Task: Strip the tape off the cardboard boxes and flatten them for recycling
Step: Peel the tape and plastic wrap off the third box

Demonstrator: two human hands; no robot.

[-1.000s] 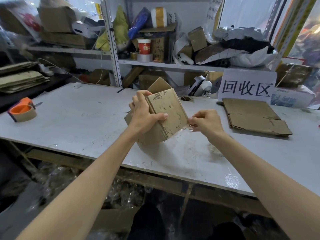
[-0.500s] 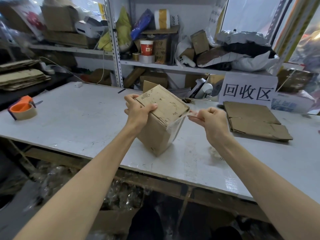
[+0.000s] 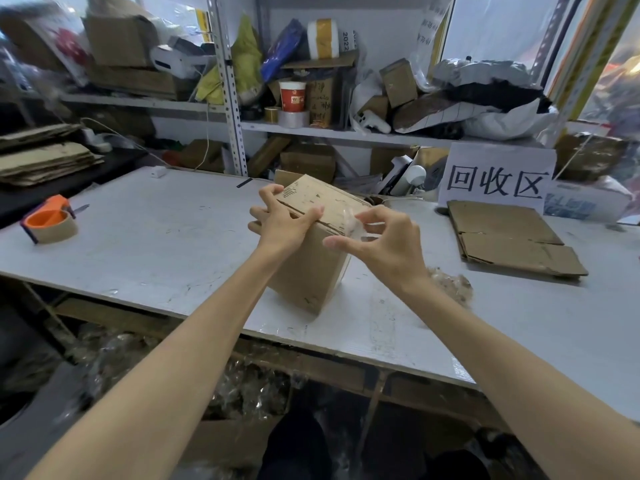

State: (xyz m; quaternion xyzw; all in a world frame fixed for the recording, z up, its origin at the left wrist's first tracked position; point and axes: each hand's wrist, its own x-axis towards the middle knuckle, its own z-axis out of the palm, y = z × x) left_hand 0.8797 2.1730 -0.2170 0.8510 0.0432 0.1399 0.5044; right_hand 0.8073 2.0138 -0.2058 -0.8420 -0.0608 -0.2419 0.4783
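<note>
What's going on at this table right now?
A person is stripping tape from a small cardboard box that sits tilted on the white table. The left hand holds its top edge while the right hand pinches clear tape at the upper corner. It is not yet flattened. A flattened box and a crumpled clear wad lie to the right.
</note>
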